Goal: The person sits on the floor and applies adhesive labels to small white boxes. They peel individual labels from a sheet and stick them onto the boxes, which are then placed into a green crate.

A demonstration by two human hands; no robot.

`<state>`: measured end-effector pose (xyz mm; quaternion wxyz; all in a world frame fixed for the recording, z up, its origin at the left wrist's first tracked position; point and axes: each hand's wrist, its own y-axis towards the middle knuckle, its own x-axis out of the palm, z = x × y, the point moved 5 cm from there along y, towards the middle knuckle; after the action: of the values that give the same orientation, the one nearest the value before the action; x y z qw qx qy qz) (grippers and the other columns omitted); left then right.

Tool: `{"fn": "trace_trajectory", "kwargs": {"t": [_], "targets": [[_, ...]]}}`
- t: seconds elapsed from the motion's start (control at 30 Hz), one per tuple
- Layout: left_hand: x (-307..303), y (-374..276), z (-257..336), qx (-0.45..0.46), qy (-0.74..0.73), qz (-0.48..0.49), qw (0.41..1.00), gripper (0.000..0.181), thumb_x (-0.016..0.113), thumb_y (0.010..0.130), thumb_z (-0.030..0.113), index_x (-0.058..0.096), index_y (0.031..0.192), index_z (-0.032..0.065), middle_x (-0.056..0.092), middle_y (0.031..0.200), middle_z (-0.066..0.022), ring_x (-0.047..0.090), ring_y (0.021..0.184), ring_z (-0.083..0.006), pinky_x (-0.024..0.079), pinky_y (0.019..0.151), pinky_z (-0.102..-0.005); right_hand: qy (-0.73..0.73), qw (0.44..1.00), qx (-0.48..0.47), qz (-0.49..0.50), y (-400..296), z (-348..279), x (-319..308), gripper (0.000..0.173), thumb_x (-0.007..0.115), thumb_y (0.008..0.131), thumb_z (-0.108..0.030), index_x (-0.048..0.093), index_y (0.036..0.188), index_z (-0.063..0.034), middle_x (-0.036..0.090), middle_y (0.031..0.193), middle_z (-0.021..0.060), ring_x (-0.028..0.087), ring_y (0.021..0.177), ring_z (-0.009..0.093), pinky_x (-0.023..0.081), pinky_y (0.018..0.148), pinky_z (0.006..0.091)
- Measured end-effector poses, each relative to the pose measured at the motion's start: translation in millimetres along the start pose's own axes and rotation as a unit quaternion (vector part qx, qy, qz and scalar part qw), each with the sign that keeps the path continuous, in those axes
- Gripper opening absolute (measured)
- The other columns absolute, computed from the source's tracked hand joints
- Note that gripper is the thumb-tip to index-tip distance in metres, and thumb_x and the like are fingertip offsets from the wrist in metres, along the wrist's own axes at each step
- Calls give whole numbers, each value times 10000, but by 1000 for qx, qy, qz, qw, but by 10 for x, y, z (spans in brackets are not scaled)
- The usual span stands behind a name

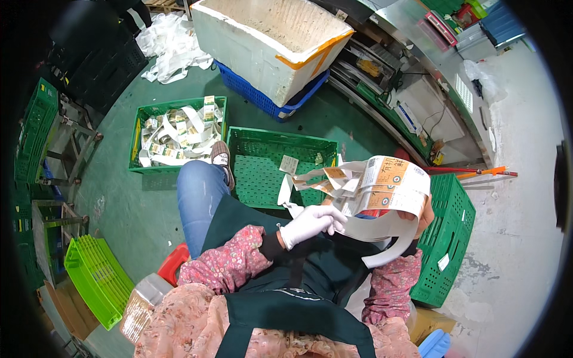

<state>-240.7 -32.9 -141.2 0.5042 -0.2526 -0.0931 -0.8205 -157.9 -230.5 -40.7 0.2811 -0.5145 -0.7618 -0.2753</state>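
A thick looped coil of printed label strips (387, 185), orange and white with a white backing, hangs before me over the lap. My right hand (423, 215) grips its right side, fingers inside the loop. My left hand (313, 223), in a white glove, is at the coil's lower left with its fingers partly bent; whether they pinch the strip is unclear. Loose strip ends trail leftward over a green perforated crate (264, 179) on the floor. A small label piece (289, 164) lies in this crate. Another green crate (134, 150) holds a tangle of label strips (179, 134).
A foam box (250, 49) stands on a blue crate (277, 112). White strips (172, 49) are heaped on the floor behind. At right are a green crate (443, 241) and a metal bench (429, 53); at left, a lime-green crate (98, 277) and a red stool edge (173, 264).
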Motion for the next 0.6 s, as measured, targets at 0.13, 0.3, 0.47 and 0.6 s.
{"fn": "trace_trajectory", "kwargs": {"t": [0.13, 0.3, 0.47, 0.6], "targets": [[-275, 12, -226, -57, -31, 87, 994, 276, 405, 851, 15, 638, 1000, 5, 648, 823, -27, 580, 674, -73, 464, 641, -203, -59, 998, -3, 2, 17, -114, 81, 558, 505, 917, -332, 387, 1322, 32, 546, 1213, 226, 609, 1039, 297, 519, 861, 400], [-185, -10, -621, -110, 66, 23, 992, 257, 420, 891, 80, 605, 1062, 27, 662, 840, -38, 583, 642, -92, 493, 634, -231, -106, 993, -36, 27, 34, -226, 213, 580, 449, 908, -396, 403, 1325, 5, 532, 1243, 217, 572, 1099, 317, 466, 938, 449], [253, -114, -741, -131, 175, -171, 961, 356, 398, 882, 135, 557, 1195, 76, 675, 876, -44, 595, 654, -119, 506, 642, -269, -135, 986, -83, -44, 178, -240, 584, 508, 383, 962, -398, 447, 1250, 15, 583, 793, 64, 536, 615, 110, 464, 592, 282], [320, -129, -841, -143, 159, -145, 966, 419, 374, 865, 105, 544, 1247, 97, 670, 803, -44, 581, 605, -115, 494, 586, -264, -85, 987, -62, -118, 316, -212, 895, 401, 375, 981, -348, 494, 1125, 7, 342, 525, -67, 247, 397, 28, 289, 431, 207]]}}
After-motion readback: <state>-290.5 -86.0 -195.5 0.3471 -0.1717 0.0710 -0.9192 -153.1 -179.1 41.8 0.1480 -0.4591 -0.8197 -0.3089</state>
